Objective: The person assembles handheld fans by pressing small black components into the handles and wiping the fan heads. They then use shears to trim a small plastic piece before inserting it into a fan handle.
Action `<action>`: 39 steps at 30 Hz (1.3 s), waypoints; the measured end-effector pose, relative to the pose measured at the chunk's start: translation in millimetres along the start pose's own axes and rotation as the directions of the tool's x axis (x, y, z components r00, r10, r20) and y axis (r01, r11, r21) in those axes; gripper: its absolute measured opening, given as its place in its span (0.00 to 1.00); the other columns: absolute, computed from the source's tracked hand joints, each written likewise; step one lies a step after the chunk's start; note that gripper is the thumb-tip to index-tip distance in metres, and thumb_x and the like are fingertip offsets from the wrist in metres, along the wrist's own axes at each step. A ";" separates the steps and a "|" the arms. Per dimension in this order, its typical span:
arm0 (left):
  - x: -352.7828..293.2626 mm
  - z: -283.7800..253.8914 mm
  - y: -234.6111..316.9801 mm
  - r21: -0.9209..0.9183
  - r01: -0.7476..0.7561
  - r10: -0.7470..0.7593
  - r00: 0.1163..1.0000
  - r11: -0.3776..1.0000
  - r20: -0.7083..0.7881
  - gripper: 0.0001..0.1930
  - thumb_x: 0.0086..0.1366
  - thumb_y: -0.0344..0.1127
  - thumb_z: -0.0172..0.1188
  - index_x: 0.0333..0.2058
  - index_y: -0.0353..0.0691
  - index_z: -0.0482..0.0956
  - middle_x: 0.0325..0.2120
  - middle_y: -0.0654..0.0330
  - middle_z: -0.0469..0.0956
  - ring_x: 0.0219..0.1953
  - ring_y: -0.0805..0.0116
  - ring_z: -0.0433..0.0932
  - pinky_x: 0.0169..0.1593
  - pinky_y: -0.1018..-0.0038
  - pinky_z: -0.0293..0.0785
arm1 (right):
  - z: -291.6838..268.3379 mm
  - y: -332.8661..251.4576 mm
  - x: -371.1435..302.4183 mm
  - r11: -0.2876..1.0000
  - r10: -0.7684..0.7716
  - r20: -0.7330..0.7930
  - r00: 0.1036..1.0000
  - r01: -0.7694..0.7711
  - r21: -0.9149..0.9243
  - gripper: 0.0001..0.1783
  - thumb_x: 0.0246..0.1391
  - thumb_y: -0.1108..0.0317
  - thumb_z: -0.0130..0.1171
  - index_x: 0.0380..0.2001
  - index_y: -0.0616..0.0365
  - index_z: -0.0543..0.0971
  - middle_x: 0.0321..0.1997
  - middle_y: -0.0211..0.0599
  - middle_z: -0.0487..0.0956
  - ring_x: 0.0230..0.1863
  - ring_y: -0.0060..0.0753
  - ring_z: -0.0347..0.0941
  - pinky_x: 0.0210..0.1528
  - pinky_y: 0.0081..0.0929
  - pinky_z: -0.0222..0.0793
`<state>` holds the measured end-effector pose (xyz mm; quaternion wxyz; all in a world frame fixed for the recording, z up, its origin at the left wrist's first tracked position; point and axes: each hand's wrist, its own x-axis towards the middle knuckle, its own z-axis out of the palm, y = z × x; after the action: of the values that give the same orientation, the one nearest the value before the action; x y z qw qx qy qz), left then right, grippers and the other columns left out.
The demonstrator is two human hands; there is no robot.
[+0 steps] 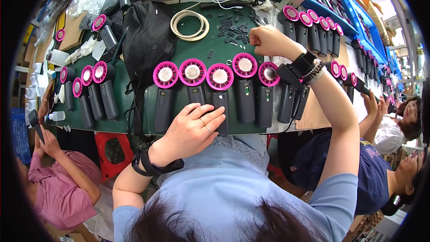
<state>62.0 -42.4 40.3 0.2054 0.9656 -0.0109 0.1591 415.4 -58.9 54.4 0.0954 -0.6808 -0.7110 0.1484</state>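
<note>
A row of dark grey handheld fans with pink round heads lies along the near edge of the green table. My left hand (197,123) is open, its fingers lying flat across the handle of the middle fan (220,77). Beyond the row, my right hand (274,41) is closed with bent fingers beside a pile of small black oval parts (230,29). Whatever its fingertips hold, if anything, is hidden. Small green circuit pieces show in the handles of a fan with an uncovered slot (246,103) and of the fan to its right (265,107).
A black mesh bag (148,40) and a coil of cream tubing (189,23) lie on the table. More fans stand at left (101,71) and at far right (306,20). Blue bins (333,6) hold dark parts. Co-workers sit on both sides, one in pink (67,188).
</note>
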 end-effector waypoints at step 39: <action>47.0 24.9 20.9 0.080 -0.201 0.177 0.955 0.976 0.237 0.23 0.57 0.40 0.63 0.50 0.37 0.77 0.58 0.57 0.71 0.63 0.61 0.66 0.65 0.61 0.62 | 17.5 -99.1 -119.7 0.298 0.403 0.123 0.907 -0.257 0.919 0.09 0.57 0.76 0.61 0.41 0.66 0.82 0.38 0.33 0.83 0.36 0.17 0.78 0.43 0.17 0.76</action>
<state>112.3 -69.5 41.7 0.1362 0.9813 -0.1187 0.0664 323.0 -182.5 79.7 0.4711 -0.6494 -0.3423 0.4891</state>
